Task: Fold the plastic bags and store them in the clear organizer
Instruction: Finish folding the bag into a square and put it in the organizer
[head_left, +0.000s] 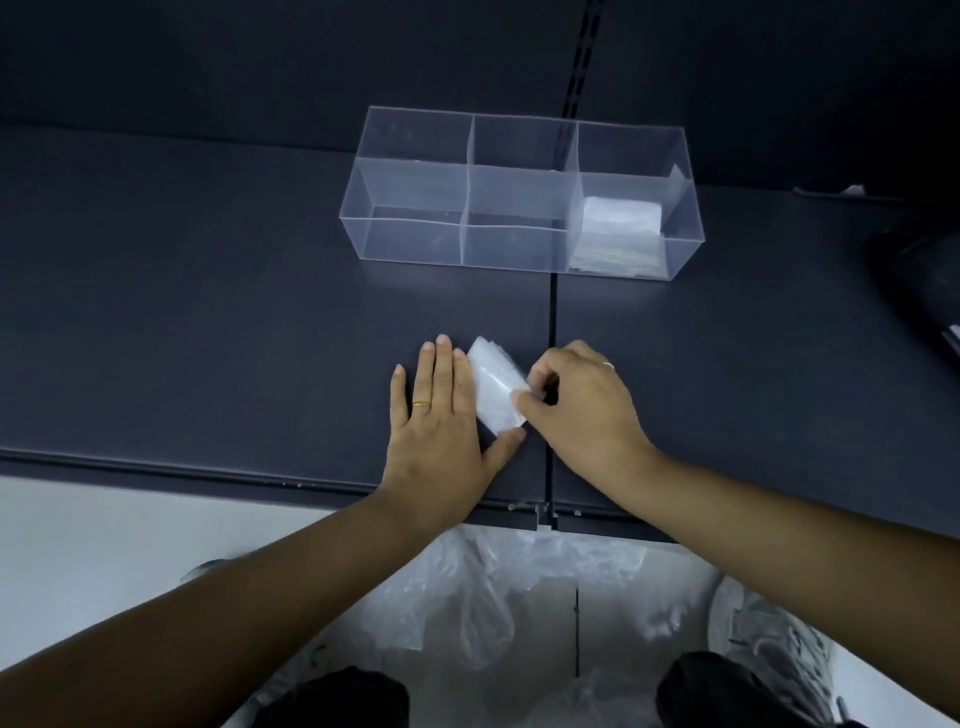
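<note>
Plastic bag (496, 391), folded small on the table (208, 312) near its front edge: left hand (441, 415) flat beside it, right hand (576, 400) pinching its edge; looks light, slippery, springy, best gripped across the fold.

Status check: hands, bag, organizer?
Left hand flat beside folded bag; right hand pinching its edge. Clear organizer: folded bags in right compartment only. Path clear.
</note>
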